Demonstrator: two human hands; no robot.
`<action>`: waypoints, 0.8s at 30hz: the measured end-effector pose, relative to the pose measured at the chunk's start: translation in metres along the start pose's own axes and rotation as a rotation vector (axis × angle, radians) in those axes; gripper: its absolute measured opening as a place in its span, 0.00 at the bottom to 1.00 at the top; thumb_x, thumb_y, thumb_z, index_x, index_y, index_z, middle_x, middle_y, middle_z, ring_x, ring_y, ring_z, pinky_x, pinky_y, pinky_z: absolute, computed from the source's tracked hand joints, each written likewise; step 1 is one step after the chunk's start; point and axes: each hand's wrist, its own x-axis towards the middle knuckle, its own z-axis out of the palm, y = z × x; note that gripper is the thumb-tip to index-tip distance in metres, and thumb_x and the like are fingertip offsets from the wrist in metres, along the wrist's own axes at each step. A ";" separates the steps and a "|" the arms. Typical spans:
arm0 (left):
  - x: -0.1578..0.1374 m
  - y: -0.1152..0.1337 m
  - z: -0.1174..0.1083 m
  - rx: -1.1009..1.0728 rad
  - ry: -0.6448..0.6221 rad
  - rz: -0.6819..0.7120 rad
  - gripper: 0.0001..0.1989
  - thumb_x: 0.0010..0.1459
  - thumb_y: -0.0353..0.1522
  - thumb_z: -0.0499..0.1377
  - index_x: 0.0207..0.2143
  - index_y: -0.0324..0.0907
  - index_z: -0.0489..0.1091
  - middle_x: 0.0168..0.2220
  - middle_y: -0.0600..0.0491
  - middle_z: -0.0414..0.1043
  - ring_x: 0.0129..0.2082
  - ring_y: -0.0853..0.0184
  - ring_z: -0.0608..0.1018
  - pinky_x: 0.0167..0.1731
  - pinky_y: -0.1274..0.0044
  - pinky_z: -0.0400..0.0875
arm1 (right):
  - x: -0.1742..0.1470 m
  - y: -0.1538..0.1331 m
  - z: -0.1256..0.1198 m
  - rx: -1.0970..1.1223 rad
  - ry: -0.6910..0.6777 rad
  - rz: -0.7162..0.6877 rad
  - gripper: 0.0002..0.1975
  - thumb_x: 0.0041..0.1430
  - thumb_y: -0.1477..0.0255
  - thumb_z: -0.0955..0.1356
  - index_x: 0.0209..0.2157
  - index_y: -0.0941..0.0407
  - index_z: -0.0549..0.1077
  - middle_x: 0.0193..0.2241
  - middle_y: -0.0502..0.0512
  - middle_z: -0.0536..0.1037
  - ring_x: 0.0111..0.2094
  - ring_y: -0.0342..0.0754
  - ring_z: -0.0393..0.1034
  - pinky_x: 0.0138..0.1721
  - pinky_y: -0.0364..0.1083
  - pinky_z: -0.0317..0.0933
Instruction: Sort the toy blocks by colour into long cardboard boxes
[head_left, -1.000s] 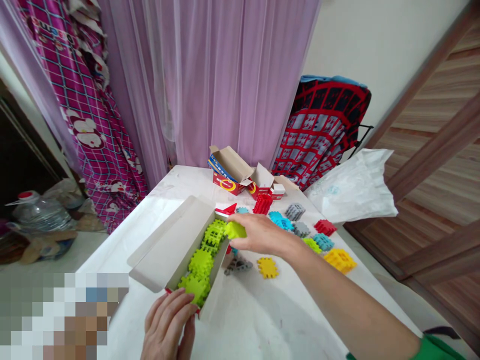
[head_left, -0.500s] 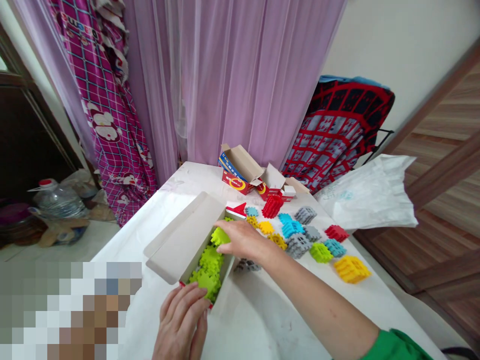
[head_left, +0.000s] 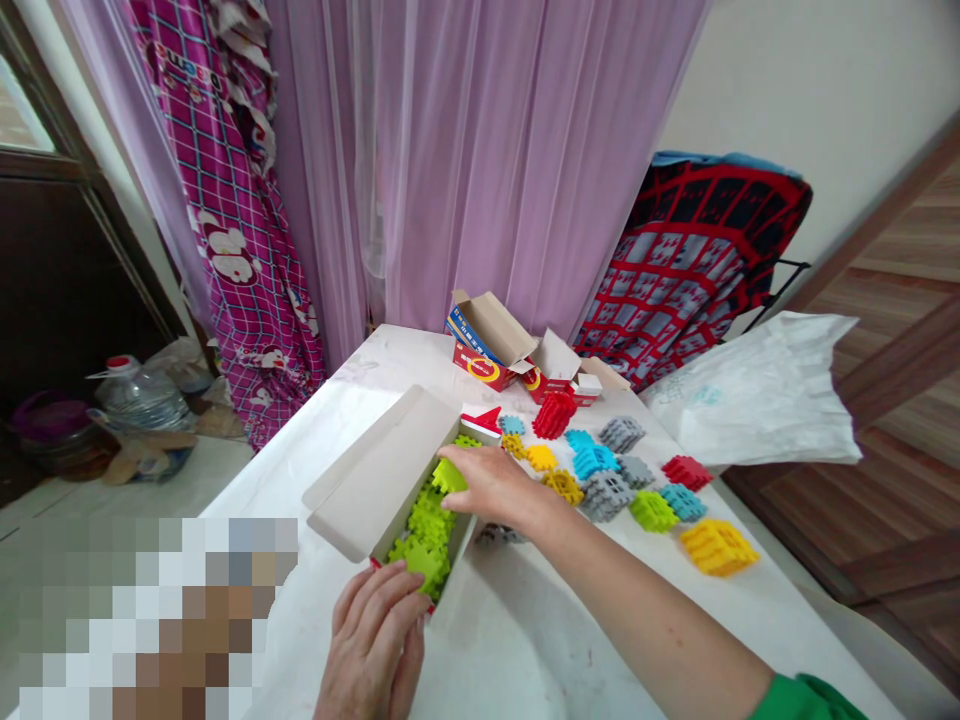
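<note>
Now the tabletop [head_left: 525, 640], draped in white, fills the lower half of the view, with the purple curtain [head_left: 487, 150] hanging behind it and a white plastic bag [head_left: 757, 400] off to the right edge. Next in size, the long open box [head_left: 375, 480] lies near the middle, its lid flap thrown back to the left, a row of lime green blocks [head_left: 420, 535] packed inside. A second ago the right hand carried a green piece above the box's far end; at this moment the right hand [head_left: 491, 485] is down at that end, and the green block [head_left: 448, 474] sits under its fingertips, level with the others in the row. The grip looks loose, fingers curved over the piece rather than pinching it hard; whether it has let go I cannot tell. By my reading, the piece is being seated at the far end of the row, so the box is nearly full of green.

The left hand [head_left: 375, 650] has stayed put, fingers spread and pressed flat against the near end of the box, steadying it, holding nothing else.

To the right of the box lie loose blocks: a red block [head_left: 553, 415], blue block [head_left: 589, 460], grey block [head_left: 604, 492], yellow block [head_left: 718, 546]. Two small red cartons [head_left: 517, 365] stand open farther back.
</note>
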 end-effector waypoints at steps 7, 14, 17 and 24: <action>-0.009 -0.005 -0.002 0.022 -0.026 0.009 0.15 0.59 0.19 0.52 0.41 0.45 0.71 0.41 0.52 0.79 0.46 0.67 0.78 0.54 0.71 0.68 | -0.016 -0.028 0.001 0.010 -0.100 -0.094 0.28 0.51 0.61 0.74 0.54 0.53 0.70 0.45 0.59 0.81 0.46 0.56 0.75 0.42 0.47 0.63; -0.009 -0.006 -0.001 0.015 -0.039 0.010 0.16 0.58 0.18 0.52 0.41 0.44 0.71 0.41 0.51 0.78 0.47 0.67 0.77 0.54 0.71 0.67 | -0.017 -0.034 0.004 0.044 -0.077 -0.104 0.22 0.56 0.62 0.71 0.51 0.55 0.72 0.45 0.59 0.80 0.46 0.55 0.75 0.42 0.46 0.63; -0.007 -0.004 -0.001 0.024 -0.037 0.010 0.16 0.58 0.18 0.52 0.40 0.45 0.71 0.41 0.52 0.78 0.47 0.67 0.77 0.54 0.72 0.66 | -0.021 -0.023 -0.006 0.016 -0.028 -0.028 0.17 0.60 0.67 0.68 0.51 0.54 0.74 0.45 0.58 0.81 0.47 0.54 0.75 0.44 0.46 0.62; -0.007 -0.005 -0.004 0.025 -0.046 0.017 0.15 0.58 0.19 0.53 0.40 0.44 0.71 0.40 0.51 0.78 0.46 0.67 0.78 0.53 0.72 0.66 | -0.060 0.056 -0.030 -0.009 0.036 0.218 0.13 0.61 0.67 0.66 0.45 0.49 0.78 0.43 0.52 0.82 0.42 0.50 0.76 0.40 0.44 0.62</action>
